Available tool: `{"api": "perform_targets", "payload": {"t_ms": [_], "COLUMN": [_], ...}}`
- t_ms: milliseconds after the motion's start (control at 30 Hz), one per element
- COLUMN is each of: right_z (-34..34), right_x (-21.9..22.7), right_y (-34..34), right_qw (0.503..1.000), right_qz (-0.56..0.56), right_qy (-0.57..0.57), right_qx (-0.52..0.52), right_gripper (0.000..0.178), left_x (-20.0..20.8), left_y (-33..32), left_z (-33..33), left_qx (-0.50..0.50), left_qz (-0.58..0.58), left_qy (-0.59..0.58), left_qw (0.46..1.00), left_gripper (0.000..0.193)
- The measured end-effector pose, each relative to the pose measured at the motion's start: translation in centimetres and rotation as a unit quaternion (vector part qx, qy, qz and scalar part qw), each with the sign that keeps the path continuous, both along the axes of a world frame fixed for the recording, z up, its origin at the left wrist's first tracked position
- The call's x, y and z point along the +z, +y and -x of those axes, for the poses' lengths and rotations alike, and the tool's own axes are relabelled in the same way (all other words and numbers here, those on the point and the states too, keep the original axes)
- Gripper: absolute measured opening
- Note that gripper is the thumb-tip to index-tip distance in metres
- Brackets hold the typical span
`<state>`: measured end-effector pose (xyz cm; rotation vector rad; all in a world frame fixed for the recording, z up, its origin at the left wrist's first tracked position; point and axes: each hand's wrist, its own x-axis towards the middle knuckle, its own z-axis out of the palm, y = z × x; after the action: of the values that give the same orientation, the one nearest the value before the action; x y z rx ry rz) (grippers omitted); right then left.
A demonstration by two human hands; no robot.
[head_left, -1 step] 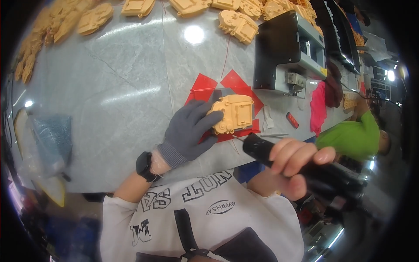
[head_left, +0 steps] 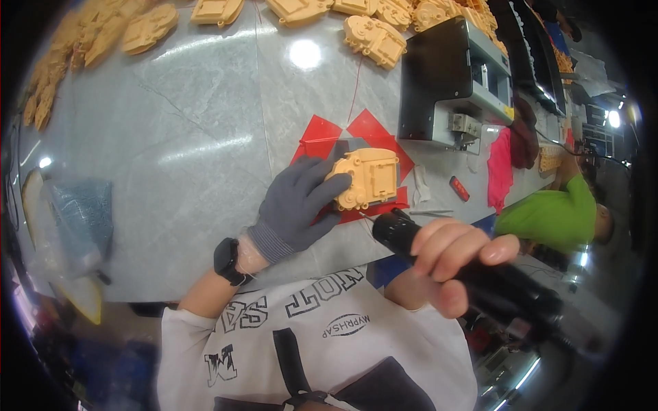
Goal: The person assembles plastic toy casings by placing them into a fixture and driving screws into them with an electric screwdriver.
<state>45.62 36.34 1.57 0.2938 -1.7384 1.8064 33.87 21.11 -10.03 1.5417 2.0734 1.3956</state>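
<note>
My left hand, in a grey glove, grips the left side of a yellow-orange plastic housing. Its thumb and fingers press on the moulded part, which lies over red pieces and a dark block on the table. Bare-skinned, my right hand is wrapped round a black electric screwdriver. The tool is tilted, its thin bit pointing up and left, just below the housing's lower edge. Bit and housing look apart.
More yellow housings lie along the far edge and heap at the far left. A black-and-grey machine stands at the right, near a red small object and pink cloth. A plastic bag lies left. A person in green sits right.
My right hand and the electric screwdriver have shifted slightly left, nearer the housing. The left hand and the housing stay in place.
</note>
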Motion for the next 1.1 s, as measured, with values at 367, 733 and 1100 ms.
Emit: {"api": "perform_targets", "payload": {"t_ms": [367,733,1100], "right_z": [1.1,2.2,2.7], "right_x": [-1.5,-1.6,-1.3], "right_y": [-1.2,-1.9,-1.7], "right_qw": [1.000,0.999,0.998], "right_qz": [-0.027,-0.050,-0.060], "right_qy": [-0.004,-0.020,-0.035], "right_qx": [-0.005,0.001,0.006], "right_gripper": [0.050,0.045,0.043], "left_x": [-0.8,-0.7,-0.7], "left_y": [0.0,0.1,0.0], "left_z": [-0.1,0.0,0.0], "left_qx": [-0.009,-0.007,-0.014], "left_qz": [-0.011,-0.014,0.000], "left_qy": [0.009,-0.003,-0.006], "left_qw": [1.000,1.000,1.000], "left_gripper": [0.054,0.051,0.053]}}
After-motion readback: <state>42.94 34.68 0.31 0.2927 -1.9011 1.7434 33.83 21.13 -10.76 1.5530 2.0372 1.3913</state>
